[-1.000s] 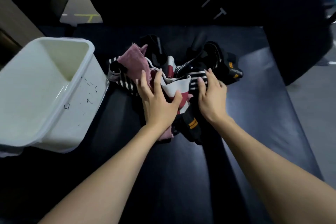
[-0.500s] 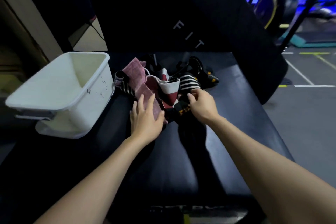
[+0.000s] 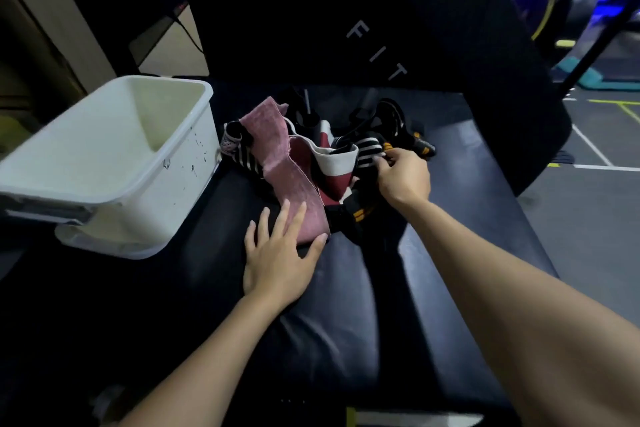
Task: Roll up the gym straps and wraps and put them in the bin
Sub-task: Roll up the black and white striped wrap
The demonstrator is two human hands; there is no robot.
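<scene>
One white bin (image 3: 114, 163) holds nothing; left hand (image 3: 277, 260) flat on pink wrap (image 3: 294, 191), right hand (image 3: 403, 177) pinching striped wrap (image 3: 369, 151).

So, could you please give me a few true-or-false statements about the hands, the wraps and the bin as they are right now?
1. The white bin already holds rolled wraps. False: the part of its inside that shows holds none.
2. The left hand lies flat, fingers straight, on the near end of the pink wrap. True.
3. The right hand rests open on the bench. False: its fingers are curled, pinching the black-and-white striped wrap.
4. The bin stands on the person's left of the pile of wraps. True.
5. The black strap with orange stripes lies inside the bin. False: it lies on the black bench, between the two hands.
</scene>
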